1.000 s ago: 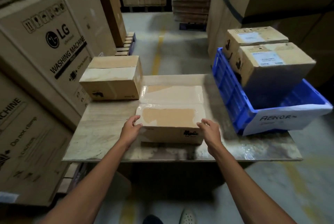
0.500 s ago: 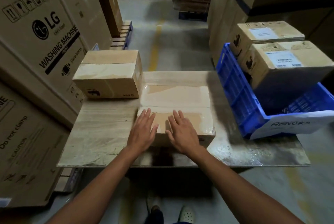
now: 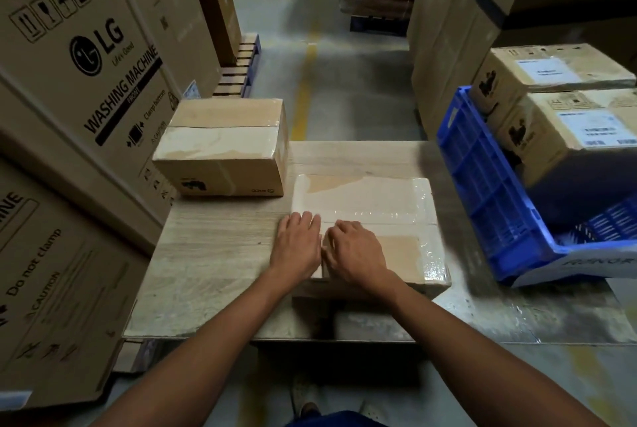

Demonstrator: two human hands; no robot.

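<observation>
Both hands have drawn together since the earlier head-camera frame and now sit side by side on the brown cardboard box wrapped in glossy clear tape point(image 3: 375, 202), which lies on the pale wood-grain bench point(image 3: 213, 254) directly under them. The left hand point(image 3: 298, 244) rests palm-down and released, fingertips at the tape seam. The right hand point(image 3: 356, 254) touches it, fingers bent onto the same seam; whether they pinch any tape I cannot tell. The slick film is probably the main hazard: a sideways push could let the palms skid instead of smoothing or lifting the tape. Weight on the near half, close to the wrists, might slide the box toward the bench's front edge. A shove away from the left hand could knock it into the second plain brown cardboard box point(image 3: 220, 147) just beyond the left fingers. A drift to the right of the right hand would carry it toward the tilted blue plastic crate point(image 3: 482, 185) holding labelled cartons point(image 3: 568, 130).
</observation>
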